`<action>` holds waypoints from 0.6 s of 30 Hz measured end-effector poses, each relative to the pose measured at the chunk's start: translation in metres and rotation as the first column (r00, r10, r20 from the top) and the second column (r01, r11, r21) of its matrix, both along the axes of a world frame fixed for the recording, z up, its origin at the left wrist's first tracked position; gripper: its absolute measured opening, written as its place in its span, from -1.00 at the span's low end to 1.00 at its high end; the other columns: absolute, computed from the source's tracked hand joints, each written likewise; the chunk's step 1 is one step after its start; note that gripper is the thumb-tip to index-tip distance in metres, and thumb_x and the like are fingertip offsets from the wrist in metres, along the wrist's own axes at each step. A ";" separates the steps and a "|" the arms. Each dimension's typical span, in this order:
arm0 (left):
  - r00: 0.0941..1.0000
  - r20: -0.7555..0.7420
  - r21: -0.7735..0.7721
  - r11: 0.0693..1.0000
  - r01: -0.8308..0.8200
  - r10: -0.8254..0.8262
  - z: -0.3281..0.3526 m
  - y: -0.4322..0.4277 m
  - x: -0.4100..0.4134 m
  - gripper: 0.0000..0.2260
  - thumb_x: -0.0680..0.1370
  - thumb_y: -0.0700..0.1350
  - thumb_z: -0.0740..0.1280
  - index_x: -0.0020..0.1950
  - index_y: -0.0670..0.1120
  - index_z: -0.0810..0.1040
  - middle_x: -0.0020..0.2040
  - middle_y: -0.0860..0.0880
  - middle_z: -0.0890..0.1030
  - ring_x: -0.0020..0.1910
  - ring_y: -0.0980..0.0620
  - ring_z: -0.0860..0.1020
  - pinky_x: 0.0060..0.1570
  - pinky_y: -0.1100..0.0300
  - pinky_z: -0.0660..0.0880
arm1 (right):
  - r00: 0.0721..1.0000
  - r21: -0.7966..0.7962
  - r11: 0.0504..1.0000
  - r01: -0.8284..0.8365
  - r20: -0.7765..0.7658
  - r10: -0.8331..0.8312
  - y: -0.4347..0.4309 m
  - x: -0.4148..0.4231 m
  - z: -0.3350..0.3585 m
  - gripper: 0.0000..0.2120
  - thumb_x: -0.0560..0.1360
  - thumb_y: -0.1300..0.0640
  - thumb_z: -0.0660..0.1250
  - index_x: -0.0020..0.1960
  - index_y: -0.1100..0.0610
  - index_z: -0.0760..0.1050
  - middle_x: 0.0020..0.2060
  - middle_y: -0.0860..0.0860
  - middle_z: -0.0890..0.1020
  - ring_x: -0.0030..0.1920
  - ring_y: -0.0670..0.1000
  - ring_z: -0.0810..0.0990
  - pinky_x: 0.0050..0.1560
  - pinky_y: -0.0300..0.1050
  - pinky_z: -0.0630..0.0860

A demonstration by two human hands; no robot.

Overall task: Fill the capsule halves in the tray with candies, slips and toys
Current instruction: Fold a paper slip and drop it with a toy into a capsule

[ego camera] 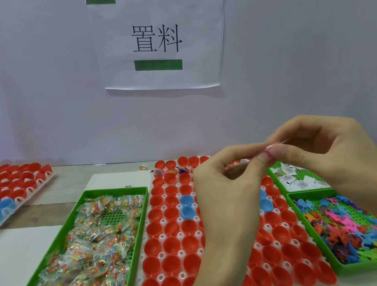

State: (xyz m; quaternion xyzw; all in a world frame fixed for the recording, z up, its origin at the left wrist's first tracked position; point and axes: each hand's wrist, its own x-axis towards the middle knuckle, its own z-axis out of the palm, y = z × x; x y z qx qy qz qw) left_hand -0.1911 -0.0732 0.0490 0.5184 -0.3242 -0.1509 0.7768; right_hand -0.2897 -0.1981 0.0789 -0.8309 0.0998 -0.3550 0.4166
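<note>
A white tray in front of me holds many red capsule halves and a few blue ones. Some halves in its far row have items in them. Both hands hover above the tray's far right part. My left hand and my right hand pinch one small item between their fingertips; it looks like a thin slip with a pink bit. What lies beneath the hands is hidden.
A green bin of wrapped candies lies left of the tray. On the right are a green bin of paper slips and one of colourful toys. Another tray of capsule halves sits far left. A paper sign hangs on the wall.
</note>
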 end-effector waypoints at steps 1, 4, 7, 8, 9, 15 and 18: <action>1.000 -0.014 -0.007 1.000 0.007 -0.007 0.000 0.000 0.001 -0.90 0.50 -0.22 0.50 -0.11 -0.02 0.74 -0.22 0.07 0.74 -0.19 0.15 0.72 -0.15 0.37 0.59 | 1.000 0.003 1.000 -0.005 0.018 0.005 0.000 0.002 -0.002 -0.87 0.37 -0.01 0.50 -0.10 -0.03 0.67 -0.18 -0.02 0.74 -0.13 -0.02 0.74 -0.09 -0.23 0.64; 0.998 -0.042 -0.032 0.998 0.045 -0.047 0.001 0.002 0.003 -0.90 0.52 -0.25 0.48 -0.08 -0.05 0.73 -0.22 0.03 0.74 -0.19 0.10 0.73 -0.15 0.33 0.61 | 0.995 -0.002 1.000 0.010 0.096 -0.010 0.004 0.006 -0.003 -0.82 0.36 -0.06 0.54 -0.09 -0.02 0.68 -0.18 -0.01 0.74 -0.15 -0.01 0.74 -0.10 -0.25 0.64; 1.000 0.006 -0.027 0.999 0.029 -0.029 0.006 0.006 0.015 -0.89 0.52 -0.22 0.48 -0.09 -0.02 0.73 -0.23 0.05 0.74 -0.21 0.14 0.72 -0.16 0.36 0.60 | 0.989 0.014 0.999 0.032 0.143 -0.034 0.011 0.018 -0.001 -0.82 0.36 -0.09 0.54 -0.09 -0.05 0.69 -0.18 -0.02 0.74 -0.15 -0.01 0.73 -0.10 -0.24 0.64; 0.999 0.051 0.002 1.000 0.010 -0.010 0.007 0.009 0.024 -0.90 0.52 -0.20 0.48 -0.09 0.01 0.73 -0.23 0.08 0.73 -0.21 0.18 0.71 -0.17 0.39 0.58 | 0.989 0.009 0.999 0.037 0.144 -0.038 0.013 0.026 0.000 -0.86 0.38 -0.07 0.54 -0.10 -0.06 0.69 -0.18 -0.03 0.74 -0.15 -0.01 0.73 -0.10 -0.24 0.64; 0.994 0.105 0.058 0.998 -0.013 0.007 0.009 0.013 0.035 -0.91 0.53 -0.16 0.49 -0.09 0.04 0.72 -0.21 0.13 0.72 -0.21 0.23 0.69 -0.19 0.44 0.56 | 0.990 0.001 0.999 0.040 0.136 -0.040 0.015 0.036 0.000 -0.88 0.38 -0.04 0.52 -0.11 -0.06 0.69 -0.19 -0.04 0.74 -0.15 -0.02 0.73 -0.10 -0.25 0.64; 0.964 0.173 0.317 0.915 -0.250 0.204 0.009 0.058 0.116 -0.70 0.52 -0.15 0.48 0.22 0.10 0.65 0.11 0.12 0.67 -0.01 0.23 0.64 -0.11 0.35 0.57 | 0.995 -0.063 0.998 0.017 -0.096 -0.023 0.032 0.128 -0.022 -0.94 0.42 0.17 0.56 -0.18 0.10 0.68 -0.31 -0.07 0.71 -0.25 -0.12 0.69 -0.18 -0.32 0.59; 0.931 0.181 0.325 0.874 -0.362 0.318 0.006 0.080 0.137 -0.73 0.51 -0.17 0.47 0.17 0.08 0.67 0.11 0.08 0.68 0.00 0.21 0.63 -0.01 0.18 0.57 | 0.966 -0.232 0.973 -0.011 -0.253 -0.049 0.037 0.174 -0.046 -0.95 0.43 0.17 0.54 -0.19 0.10 0.69 -0.34 -0.08 0.69 -0.28 -0.14 0.66 -0.19 -0.29 0.58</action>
